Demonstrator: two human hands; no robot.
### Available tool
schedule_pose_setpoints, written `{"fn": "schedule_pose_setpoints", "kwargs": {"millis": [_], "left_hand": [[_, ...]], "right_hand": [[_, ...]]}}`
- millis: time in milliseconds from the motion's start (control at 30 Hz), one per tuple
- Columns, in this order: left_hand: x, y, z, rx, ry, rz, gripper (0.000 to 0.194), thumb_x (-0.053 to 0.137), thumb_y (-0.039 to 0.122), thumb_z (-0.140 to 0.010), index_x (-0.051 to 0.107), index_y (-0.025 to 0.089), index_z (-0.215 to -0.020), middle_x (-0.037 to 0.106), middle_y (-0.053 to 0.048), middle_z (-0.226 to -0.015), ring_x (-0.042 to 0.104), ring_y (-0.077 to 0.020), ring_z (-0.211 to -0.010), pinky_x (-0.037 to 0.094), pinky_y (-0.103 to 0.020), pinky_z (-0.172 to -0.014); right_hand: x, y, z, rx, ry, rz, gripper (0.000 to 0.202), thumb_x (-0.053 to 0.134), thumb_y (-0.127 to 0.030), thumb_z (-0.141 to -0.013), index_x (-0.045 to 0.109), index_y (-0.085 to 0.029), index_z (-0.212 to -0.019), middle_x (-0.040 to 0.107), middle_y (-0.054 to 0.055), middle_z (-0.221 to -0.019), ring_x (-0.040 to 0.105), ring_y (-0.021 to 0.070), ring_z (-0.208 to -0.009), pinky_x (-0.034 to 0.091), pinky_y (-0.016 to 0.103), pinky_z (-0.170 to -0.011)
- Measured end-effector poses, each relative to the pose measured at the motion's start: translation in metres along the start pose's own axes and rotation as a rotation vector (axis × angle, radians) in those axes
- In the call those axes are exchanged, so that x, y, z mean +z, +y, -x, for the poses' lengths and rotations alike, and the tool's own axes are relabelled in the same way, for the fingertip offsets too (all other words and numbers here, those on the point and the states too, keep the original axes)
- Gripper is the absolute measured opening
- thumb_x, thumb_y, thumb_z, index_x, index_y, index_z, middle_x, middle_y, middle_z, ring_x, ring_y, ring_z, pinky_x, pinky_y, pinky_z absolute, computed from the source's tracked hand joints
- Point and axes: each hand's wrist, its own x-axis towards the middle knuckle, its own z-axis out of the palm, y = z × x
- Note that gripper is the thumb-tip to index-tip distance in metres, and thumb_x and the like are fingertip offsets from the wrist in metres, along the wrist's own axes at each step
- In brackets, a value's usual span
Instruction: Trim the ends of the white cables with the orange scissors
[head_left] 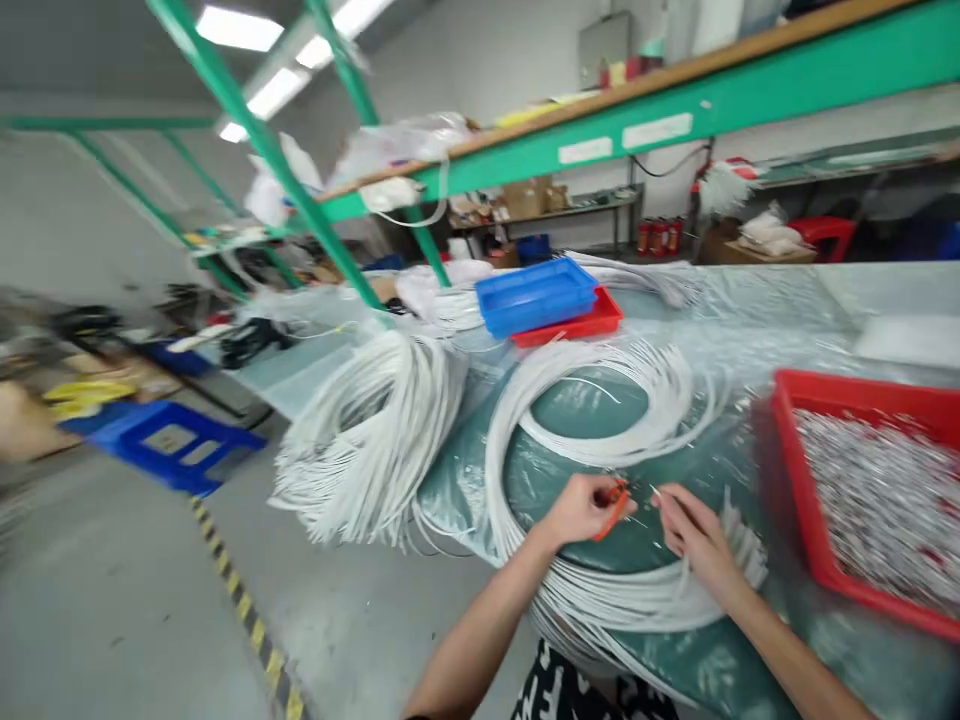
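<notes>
My left hand is closed round a small hand tool with orange handles, which looks like cutters or pliers; its dark jaws point toward the other hand. A short gap to the right, my right hand pinches a thin white piece, seemingly the end of a white cable; its tip is too small to make out. Beneath both hands lies a big loop of white cables, partly covered by my right forearm. A second coil of white cables rests just beyond them on the green table mat.
On the right stands a red bin full of small silvery pieces. A thick bundle of white cables hangs over the table's left edge. Farther back, a blue tray sits on a red tray, below a green-framed shelf.
</notes>
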Motion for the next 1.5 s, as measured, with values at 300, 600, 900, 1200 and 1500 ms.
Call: {"fn": "schedule_pose_setpoints", "kwargs": {"millis": [300, 600, 900, 1200, 1500], "left_hand": [[-0.002, -0.003, -0.004, -0.021, -0.165, -0.010, 0.040, 0.062, 0.047, -0.085, 0.062, 0.012, -0.067, 0.050, 0.001, -0.060, 0.041, -0.0102, -0.057, 0.031, -0.022, -0.053], [-0.001, -0.004, -0.001, -0.151, -0.235, 0.115, 0.037, 0.070, 0.047, -0.079, 0.066, 0.012, -0.071, 0.058, 0.000, -0.059, 0.052, -0.0111, -0.050, 0.040, -0.022, -0.048], [-0.001, -0.004, -0.002, -0.195, -0.260, 0.158, 0.036, 0.073, 0.046, -0.077, 0.066, 0.011, -0.074, 0.060, -0.001, -0.060, 0.053, -0.0105, -0.048, 0.043, -0.021, -0.047], [0.000, -0.004, -0.001, -0.179, -0.287, 0.155, 0.038, 0.070, 0.047, -0.081, 0.064, 0.010, -0.072, 0.059, -0.001, -0.060, 0.052, -0.0093, -0.047, 0.041, -0.020, -0.046], [-0.001, -0.005, -0.002, -0.186, -0.307, 0.133, 0.040, 0.070, 0.048, -0.081, 0.060, 0.011, -0.069, 0.058, 0.000, -0.058, 0.051, -0.0085, -0.046, 0.040, -0.019, -0.045]], "right_hand": [[0.005, -0.009, -0.002, -0.082, 0.017, -0.014, 0.043, 0.054, -0.063, -0.087, 0.052, -0.020, -0.078, 0.027, -0.009, -0.054, 0.021, 0.0070, -0.043, 0.020, 0.021, -0.040], [0.001, -0.004, 0.000, -0.129, -0.011, 0.088, 0.044, 0.050, -0.060, -0.092, 0.063, -0.018, -0.089, 0.029, -0.007, -0.054, 0.026, 0.0089, -0.046, 0.021, 0.023, -0.043], [0.000, -0.003, 0.001, -0.143, -0.018, 0.111, 0.044, 0.048, -0.058, -0.094, 0.063, -0.017, -0.087, 0.031, -0.006, -0.055, 0.027, 0.0090, -0.047, 0.021, 0.023, -0.045], [-0.002, -0.003, 0.000, -0.170, -0.028, 0.141, 0.045, 0.049, -0.056, -0.094, 0.063, -0.016, -0.081, 0.032, -0.006, -0.055, 0.028, 0.0087, -0.048, 0.020, 0.023, -0.046], [-0.007, -0.007, -0.003, -0.067, -0.167, 0.003, 0.046, 0.051, -0.059, -0.091, 0.059, -0.016, -0.079, 0.032, -0.008, -0.055, 0.028, 0.0070, -0.044, 0.023, 0.021, -0.043]]}}
